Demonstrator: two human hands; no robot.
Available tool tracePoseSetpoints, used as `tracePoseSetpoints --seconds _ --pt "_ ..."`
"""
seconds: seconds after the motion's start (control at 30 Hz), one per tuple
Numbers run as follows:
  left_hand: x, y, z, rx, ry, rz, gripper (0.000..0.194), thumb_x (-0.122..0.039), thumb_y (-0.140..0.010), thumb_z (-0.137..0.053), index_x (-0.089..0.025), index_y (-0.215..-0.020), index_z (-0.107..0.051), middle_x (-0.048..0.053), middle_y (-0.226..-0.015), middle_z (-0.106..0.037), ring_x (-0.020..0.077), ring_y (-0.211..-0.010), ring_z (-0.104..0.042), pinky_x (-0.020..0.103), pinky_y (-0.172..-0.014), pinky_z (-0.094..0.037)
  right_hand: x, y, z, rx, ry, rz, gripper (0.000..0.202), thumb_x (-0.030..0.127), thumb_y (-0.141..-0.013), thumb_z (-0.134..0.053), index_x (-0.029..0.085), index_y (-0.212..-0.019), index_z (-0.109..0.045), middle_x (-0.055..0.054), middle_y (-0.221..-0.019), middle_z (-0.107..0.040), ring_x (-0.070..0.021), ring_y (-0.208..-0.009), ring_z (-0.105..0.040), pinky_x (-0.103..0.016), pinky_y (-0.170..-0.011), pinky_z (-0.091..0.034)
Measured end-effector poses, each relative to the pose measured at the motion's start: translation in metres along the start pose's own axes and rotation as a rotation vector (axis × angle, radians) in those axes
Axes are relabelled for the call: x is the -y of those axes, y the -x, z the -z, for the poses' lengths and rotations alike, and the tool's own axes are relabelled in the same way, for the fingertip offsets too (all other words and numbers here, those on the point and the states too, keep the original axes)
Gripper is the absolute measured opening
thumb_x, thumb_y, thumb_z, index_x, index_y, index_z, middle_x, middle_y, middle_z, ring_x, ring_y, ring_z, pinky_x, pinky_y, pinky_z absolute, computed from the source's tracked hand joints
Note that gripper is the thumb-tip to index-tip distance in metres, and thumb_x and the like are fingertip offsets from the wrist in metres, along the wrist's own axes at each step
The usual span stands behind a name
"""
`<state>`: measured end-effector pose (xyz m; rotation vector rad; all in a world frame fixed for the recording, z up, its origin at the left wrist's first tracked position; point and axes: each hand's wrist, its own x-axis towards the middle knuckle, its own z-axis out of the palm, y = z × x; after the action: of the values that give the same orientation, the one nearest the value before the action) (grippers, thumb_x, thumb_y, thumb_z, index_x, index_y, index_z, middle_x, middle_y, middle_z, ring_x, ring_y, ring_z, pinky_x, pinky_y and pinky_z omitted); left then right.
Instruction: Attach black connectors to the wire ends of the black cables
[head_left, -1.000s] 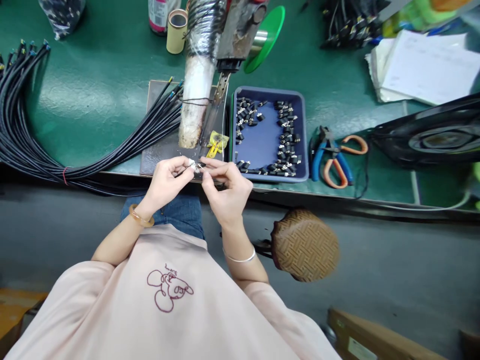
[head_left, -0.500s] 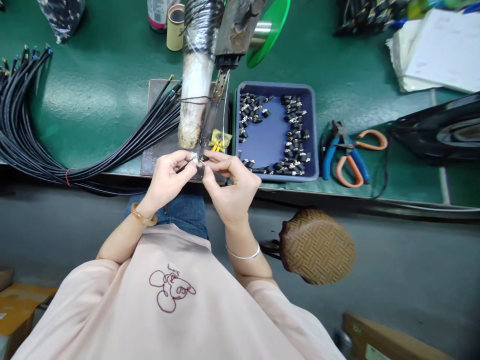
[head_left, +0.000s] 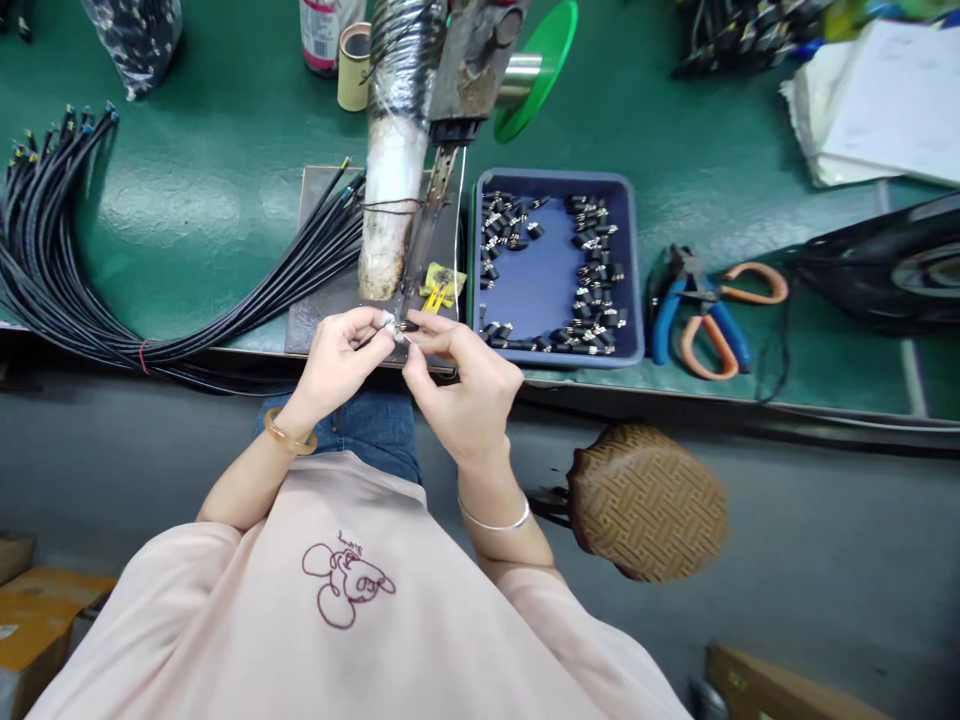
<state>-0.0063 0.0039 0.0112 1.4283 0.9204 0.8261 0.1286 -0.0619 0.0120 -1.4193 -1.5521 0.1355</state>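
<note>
In the head view, a pale strand [head_left: 461, 185] now hangs beside the iron [head_left: 436, 200], where none showed a second ago; close work at the tip seems under way. At the iron's 6 o'clock, the left hand [head_left: 337, 355] pinches a small white piece [head_left: 389, 321]; the right hand [head_left: 466, 385] curls in from 4 o'clock, its grip too small to tell.

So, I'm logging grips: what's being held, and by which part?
The bare left hand seems to pinch a small, whitish piece; which part it grips is too small to tell. What the bare right hand grips is unclear too.
</note>
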Motion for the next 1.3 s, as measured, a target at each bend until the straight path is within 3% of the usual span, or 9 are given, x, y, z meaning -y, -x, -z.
tracePoseSetpoints --seconds 0.17,0.43,0.6,0.67,0.77,0.93,1.13,1.3 --pt "0.001 0.002 0.000 0.028 0.002 -0.013 0.022 -0.030 -0.082 -0.059 -0.015 -0.067 -0.054 -0.006 -0.057 -0.035 0.0061 -0.054 -0.027 0.021 -0.051 -0.023 -0.001 0.002 0.001 0.010 0.013 0.024 0.012 0.010 -0.087 -0.061 0.021 -0.083 -0.061 -0.008 -0.100 -0.080 -0.0201 -0.093 -0.078 -0.030 -0.078 -0.065" --pt "-0.002 0.012 -0.003 -0.045 0.082 0.006 0.018 -0.030 -0.076 -0.071 -0.015 -0.077 -0.061 -0.005 -0.059 -0.051 0.0058 -0.054 -0.043 0.018 -0.053 -0.035 -0.001 0.006 0.003 -0.078 -0.021 -0.044 0.009 0.014 -0.089 -0.064 0.022 -0.084 -0.065 -0.004 -0.096 -0.080 -0.0178 -0.087 -0.078 -0.028 -0.074 -0.064" --pt "-0.007 0.018 0.002 0.079 0.204 0.065 0.029 -0.037 -0.078 -0.074 -0.014 -0.070 -0.059 -0.004 -0.053 -0.049 0.0052 -0.047 -0.041 0.019 -0.047 -0.031 -0.004 0.004 0.006 0.148 -0.222 -0.191 0.011 0.013 -0.088 -0.064 0.021 -0.081 -0.064 0.001 -0.086 -0.078 -0.0129 -0.075 -0.075 -0.023 -0.067 -0.063" --pt "-0.009 0.019 0.004 0.126 0.257 0.098 0.035 -0.042 -0.078 -0.076 -0.014 -0.067 -0.057 -0.005 -0.053 -0.044 0.0042 -0.046 -0.035 0.020 -0.046 -0.026 -0.003 0.003 0.010 0.104 -0.205 -0.164 0.010 0.014 -0.089 -0.064 0.022 -0.083 -0.066 0.001 -0.082 -0.075 -0.0120 -0.071 -0.072 -0.023 -0.065 -0.061" --pt "-0.010 0.020 0.007 0.177 0.302 0.136 0.042 -0.048 -0.078 -0.076 -0.014 -0.065 -0.055 -0.006 -0.053 -0.039 0.0035 -0.048 -0.029 0.021 -0.046 -0.021 -0.003 0.002 0.017 -0.019 -0.091 -0.009 0.010 0.014 -0.089 -0.067 0.023 -0.085 -0.070 0.001 -0.080 -0.072 -0.0117 -0.069 -0.067 -0.023 -0.060 -0.057" --pt "-0.008 0.020 0.008 0.217 0.336 0.176 0.039 -0.046 -0.073 -0.081 -0.012 -0.068 -0.061 -0.005 -0.056 -0.045 0.0042 -0.052 -0.033 0.022 -0.049 -0.021 -0.005 -0.001 0.022 0.117 -0.044 0.153 0.013 0.011 -0.087 -0.070 0.023 -0.090 -0.072 0.000 -0.080 -0.071 -0.0116 -0.071 -0.068 -0.023 -0.063 -0.056" --pt "-0.005 0.020 0.009 0.233 0.342 0.186 0.038 -0.045 -0.072 -0.081 -0.012 -0.067 -0.062 -0.004 -0.060 -0.050 0.0038 -0.053 -0.033 0.023 -0.052 -0.024 -0.005 -0.001 0.020 0.180 -0.072 0.121 0.009 0.012 -0.088 -0.068 0.021 -0.087 -0.070 0.000 -0.078 -0.072 -0.0114 -0.069 -0.067 -0.024 -0.062 -0.055" --pt "-0.004 0.020 0.010 0.223 0.358 0.164 0.037 -0.043 -0.074 -0.079 -0.013 -0.069 -0.059 -0.007 -0.058 -0.044 0.0038 -0.052 -0.030 0.022 -0.052 -0.025 -0.003 0.005 0.017 0.133 -0.155 -0.002 0.009 0.014 -0.087 -0.070 0.022 -0.085 -0.072 0.000 -0.078 -0.073 -0.0127 -0.069 -0.068 -0.025 -0.062 -0.056"
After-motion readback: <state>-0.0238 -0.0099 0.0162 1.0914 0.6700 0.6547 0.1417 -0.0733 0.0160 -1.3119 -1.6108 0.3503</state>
